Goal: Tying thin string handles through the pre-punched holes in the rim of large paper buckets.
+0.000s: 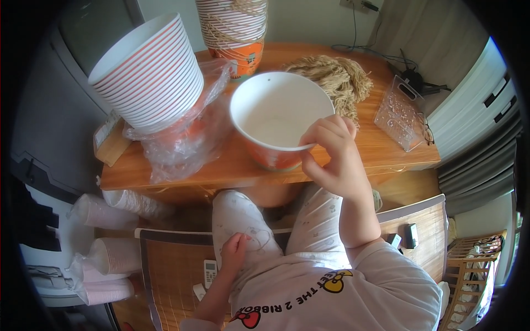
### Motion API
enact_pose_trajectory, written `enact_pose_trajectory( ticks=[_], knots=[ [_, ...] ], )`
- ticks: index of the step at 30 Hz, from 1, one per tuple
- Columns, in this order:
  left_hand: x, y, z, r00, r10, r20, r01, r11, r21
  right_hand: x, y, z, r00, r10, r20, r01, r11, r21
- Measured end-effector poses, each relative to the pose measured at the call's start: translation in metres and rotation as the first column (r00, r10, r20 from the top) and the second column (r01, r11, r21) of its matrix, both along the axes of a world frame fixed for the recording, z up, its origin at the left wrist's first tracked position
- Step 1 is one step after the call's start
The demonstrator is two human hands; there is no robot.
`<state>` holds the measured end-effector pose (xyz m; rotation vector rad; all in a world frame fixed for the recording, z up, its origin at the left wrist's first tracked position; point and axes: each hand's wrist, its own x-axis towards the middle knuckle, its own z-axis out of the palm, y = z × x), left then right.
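A white-lined paper bucket (276, 118) with an orange outside stands on the wooden desk in front of me, its inside bare. At its near right rim, my right hand (333, 146) is closed on the edge, thumb outside below the lip. A small hole shows near the bucket's far rim. My left hand (234, 254) rests on my left thigh with its fingers curled in; whatever it may hold is hidden. Behind the bucket to the right lies a loose bundle of tan paper twine (334, 80).
On the desk's left a tall stack of buckets (152, 77) leans in a clear plastic bag (185, 140). Another stack (234, 36), draped with twine loops, stands behind. A transparent acrylic holder (400, 113) sits right. Wrapped stacks (107, 215) are on the left below; a remote control (210, 271) lies beside me.
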<state>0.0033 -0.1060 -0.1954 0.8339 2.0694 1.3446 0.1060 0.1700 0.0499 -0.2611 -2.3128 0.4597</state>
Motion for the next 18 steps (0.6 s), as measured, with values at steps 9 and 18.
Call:
enact_pose_trajectory(
  ticks=[9, 18],
  knots=[
    [-0.0009, 0.0018, -0.0012, 1.000, -0.019, -0.021, 0.019, 1.000, 0.012, -0.0007, 0.0014, -0.0004, 1.000, 0.023, 0.015, -0.023, 1.000, 0.003],
    [-0.0032, 0.0012, 0.0015, 1.000, -0.025, -0.019, 0.025, 1.000, -0.012, 0.0003, 0.0016, 0.0016, 0.993, 0.107, -0.041, -0.109, 0.992, -0.064]
  ],
)
